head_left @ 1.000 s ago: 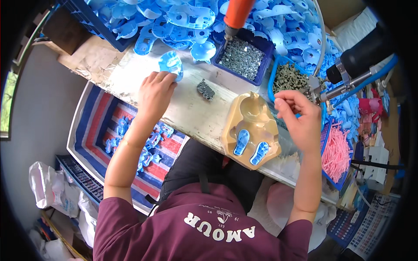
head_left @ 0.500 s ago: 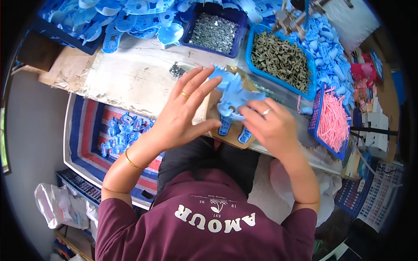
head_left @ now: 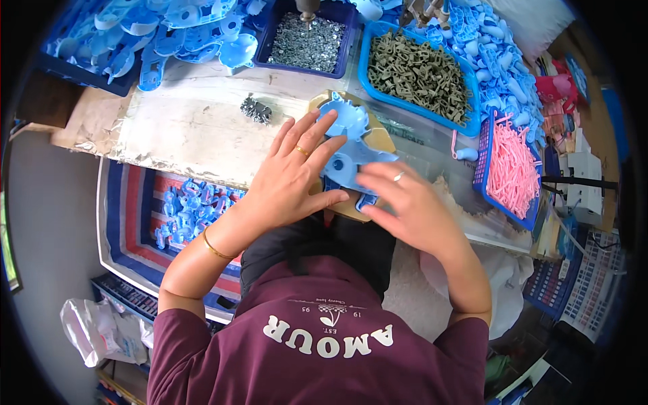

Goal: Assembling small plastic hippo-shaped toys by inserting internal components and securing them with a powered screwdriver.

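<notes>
A light blue moulded plastic shell (head_left: 346, 120) with a round hole lies on a tan block (head_left: 380, 137) at the table's front edge. Spread fingers of my left hand (head_left: 291, 170) reach its left side, the thumb pointing right below the hole. My right hand (head_left: 415, 206) is at the shell's lower right edge, slightly blurred, its fingertips on the plastic and its thumb held apart. Below the shell, a darker blue strap-like piece (head_left: 366, 202) shows on the block; part of it is hidden by the shell and hands.
Dark screws (head_left: 256, 109) lie in a small heap on the table. Behind stand a bin of silver hardware (head_left: 304, 46), a blue tray of olive-brown parts (head_left: 418, 75) and a basket of pink strips (head_left: 511, 169). Blue parts (head_left: 192, 209) rest in a striped container at left.
The shell has turned from a tilted position to lying flatter on the block, its hollow side showing. My right hand has shifted a little left, and its thumb is now apart from its fingers.
</notes>
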`<state>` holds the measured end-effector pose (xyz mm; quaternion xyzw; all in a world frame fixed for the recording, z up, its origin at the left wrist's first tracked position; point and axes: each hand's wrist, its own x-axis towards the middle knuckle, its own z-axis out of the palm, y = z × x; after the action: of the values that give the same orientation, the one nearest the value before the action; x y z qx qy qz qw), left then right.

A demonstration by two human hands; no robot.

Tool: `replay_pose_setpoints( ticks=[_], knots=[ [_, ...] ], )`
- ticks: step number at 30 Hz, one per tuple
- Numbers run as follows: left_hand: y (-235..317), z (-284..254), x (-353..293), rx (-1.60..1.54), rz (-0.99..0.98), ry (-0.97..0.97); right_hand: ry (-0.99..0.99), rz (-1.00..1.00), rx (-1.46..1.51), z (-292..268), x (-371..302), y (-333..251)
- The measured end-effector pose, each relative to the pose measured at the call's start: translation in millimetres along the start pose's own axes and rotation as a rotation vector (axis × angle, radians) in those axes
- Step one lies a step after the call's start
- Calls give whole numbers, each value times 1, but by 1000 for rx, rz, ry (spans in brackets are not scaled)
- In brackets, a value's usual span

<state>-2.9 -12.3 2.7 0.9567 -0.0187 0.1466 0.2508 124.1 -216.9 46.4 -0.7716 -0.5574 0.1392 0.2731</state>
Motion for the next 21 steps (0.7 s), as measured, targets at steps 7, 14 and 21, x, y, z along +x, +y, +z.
replay_pose_setpoints(
  ticks=[7,14,21],
  knots=[
    [3,1,-3,19,5,-9,92,3,-145,-12,2,-5],
    [11,20,13,38,88,-2,68,96,-194,-2,-10,7],
    [15,21,17,81,80,-32,66,96,-192,-4,-7,3]
  ],
)
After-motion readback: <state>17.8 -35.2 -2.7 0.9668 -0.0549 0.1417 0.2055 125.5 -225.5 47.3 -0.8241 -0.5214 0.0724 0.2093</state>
